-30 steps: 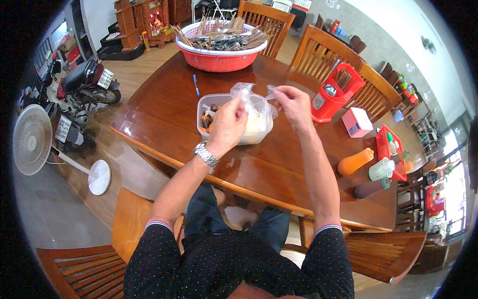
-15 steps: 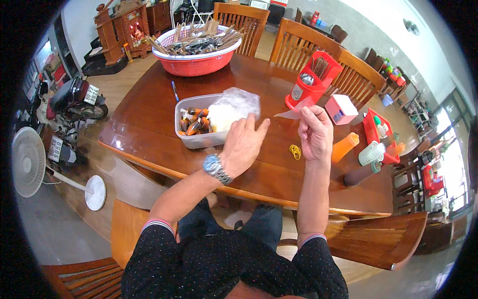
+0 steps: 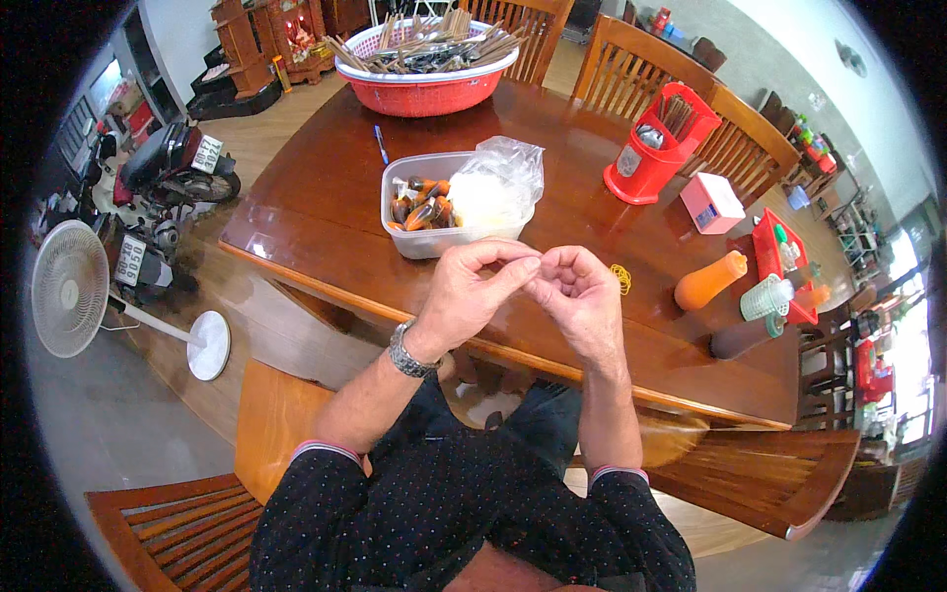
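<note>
Tub (image 3: 424,244) with clear bag (image 3: 520,170) inside, above frame centre

Our left hand (image 3: 476,294) and right hand (image 3: 582,301) are pinched narrow, meeting; what they hold, we cannot tell. We judge the bag light, soft and slippery, best taken at its edge. We count one tub and, seemingly, one bag.

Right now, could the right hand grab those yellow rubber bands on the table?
Probably yes: the yellow rubber bands lie on the table close by the right hand, with nothing visible in between. It might first need to part from the left hand.
</note>
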